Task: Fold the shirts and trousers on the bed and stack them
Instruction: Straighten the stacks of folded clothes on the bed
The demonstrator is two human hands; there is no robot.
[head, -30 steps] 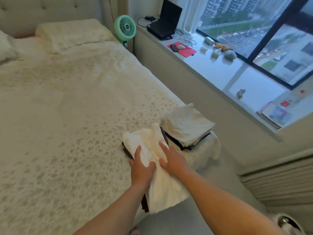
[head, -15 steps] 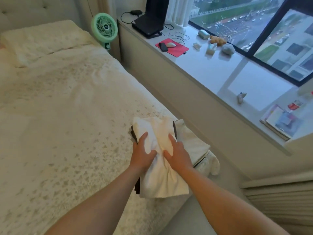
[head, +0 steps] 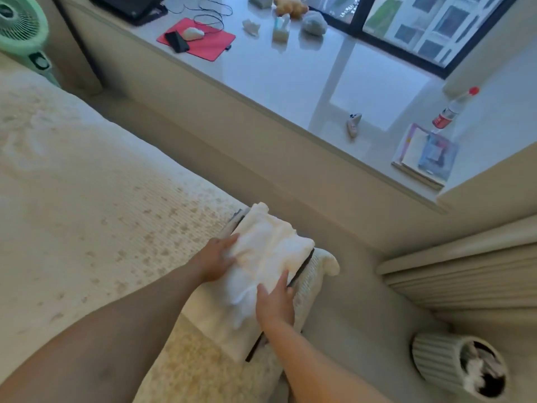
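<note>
White cloth, a folded garment point(head: 267, 257), sits on top of the stack point(head: 299, 269) at the corner of the bed point(head: 87, 216), with a dark layer showing as a thin edge beneath it. My left hand point(head: 216, 258) lies against the side of the stack farther from the window ledge point(head: 290, 77), fingers fairly straight and touching the white fold, not clenched. My right hand point(head: 274, 303) rests flat on the near end of the stack, fingers extended and pressing down, grasping nothing. I judge the work nearly finished: several pieces already lie folded in one pile, and I see no loose shirts or trousers elsewhere on the bed. What seems left is squaring the stack's edges.
</note>
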